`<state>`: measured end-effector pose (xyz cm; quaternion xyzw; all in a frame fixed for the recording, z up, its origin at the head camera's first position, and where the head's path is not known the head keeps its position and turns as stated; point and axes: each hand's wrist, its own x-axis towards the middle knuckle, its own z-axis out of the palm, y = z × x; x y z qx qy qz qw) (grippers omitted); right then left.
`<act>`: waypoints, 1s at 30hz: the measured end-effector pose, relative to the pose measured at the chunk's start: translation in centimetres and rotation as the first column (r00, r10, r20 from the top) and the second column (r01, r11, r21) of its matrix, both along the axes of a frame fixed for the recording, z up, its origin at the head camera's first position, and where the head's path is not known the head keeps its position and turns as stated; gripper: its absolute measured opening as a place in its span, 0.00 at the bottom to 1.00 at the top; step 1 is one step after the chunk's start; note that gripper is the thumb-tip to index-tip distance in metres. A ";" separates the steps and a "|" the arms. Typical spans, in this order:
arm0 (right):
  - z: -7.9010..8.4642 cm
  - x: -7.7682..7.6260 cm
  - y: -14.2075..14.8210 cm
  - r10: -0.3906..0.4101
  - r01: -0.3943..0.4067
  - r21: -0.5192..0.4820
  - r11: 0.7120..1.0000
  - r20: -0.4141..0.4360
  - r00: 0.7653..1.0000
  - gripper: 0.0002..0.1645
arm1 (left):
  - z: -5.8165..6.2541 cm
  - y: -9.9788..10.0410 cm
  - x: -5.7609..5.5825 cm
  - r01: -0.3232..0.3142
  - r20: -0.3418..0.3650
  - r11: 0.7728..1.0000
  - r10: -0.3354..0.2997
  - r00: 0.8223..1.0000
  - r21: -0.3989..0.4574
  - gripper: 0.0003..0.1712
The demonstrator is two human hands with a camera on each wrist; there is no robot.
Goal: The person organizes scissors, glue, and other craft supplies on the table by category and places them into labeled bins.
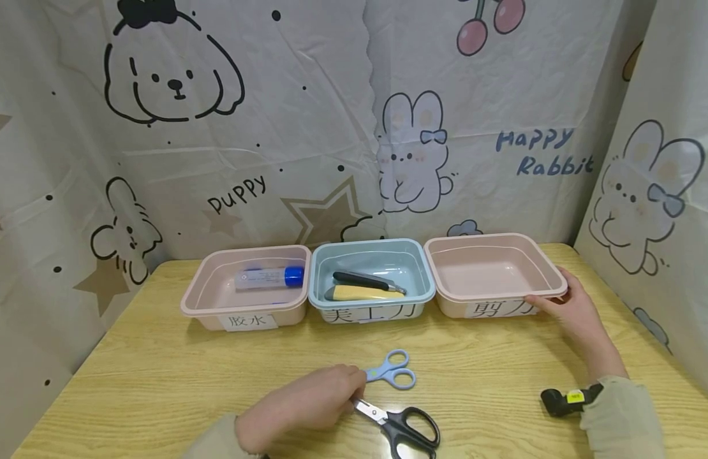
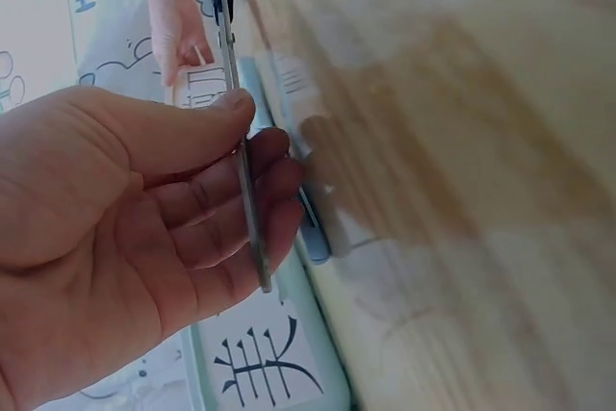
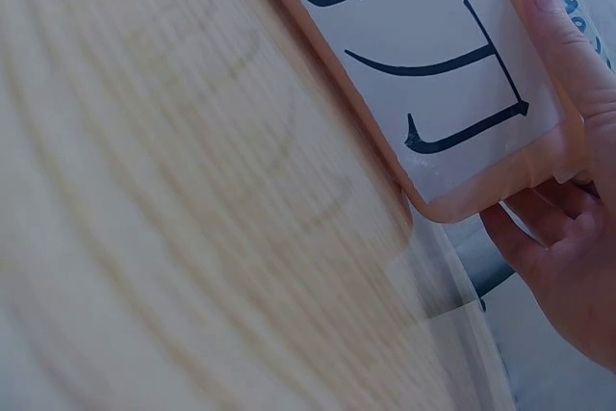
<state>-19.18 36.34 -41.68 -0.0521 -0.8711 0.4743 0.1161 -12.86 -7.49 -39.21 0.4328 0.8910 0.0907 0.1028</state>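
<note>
My left hand point(image 1: 322, 395) pinches a pair of black-handled scissors point(image 1: 395, 426) by the blades, thumb on one side and fingers on the other. In the left wrist view the metal blade point(image 2: 252, 204) runs down across the fingers, and the handles point away. Just beyond that hand a pair of light blue scissors point(image 1: 381, 372) lies on the table, its blades hidden behind the hand. My right hand point(image 1: 578, 319) grips the right front corner of the right pink bin point(image 1: 453, 307), thumb at the front rim. In the right wrist view its fingers curl round the bin's end wall point(image 3: 563, 156).
A blue bin point(image 1: 316, 303) in the middle holds utility knives, one black point(image 1: 360, 280) and one yellow point(image 1: 368, 292). The left pink bin point(image 1: 205, 319) contains a clear tube with a blue cap point(image 1: 294, 276). All three carry labels and stand along the back of the wooden table point(image 1: 159, 382).
</note>
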 end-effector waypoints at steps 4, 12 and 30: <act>0.1 0.0 0.0 -0.005 0.005 0.004 1.000 0.010 1.000 0.55 | 0.3 0.2 -0.1 -0.001 -0.004 0.999 0.001 1.000 0.039 0.07; 0.2 0.0 -0.2 -0.012 0.011 0.011 1.000 0.022 1.000 0.55 | 0.7 1.2 -0.8 0.006 -0.090 0.987 0.008 0.996 0.161 0.11; 0.0 0.0 0.0 -0.009 0.009 -0.012 1.000 0.003 1.000 0.53 | 3.1 6.9 -5.4 -0.108 -0.105 0.914 0.162 0.981 0.391 0.12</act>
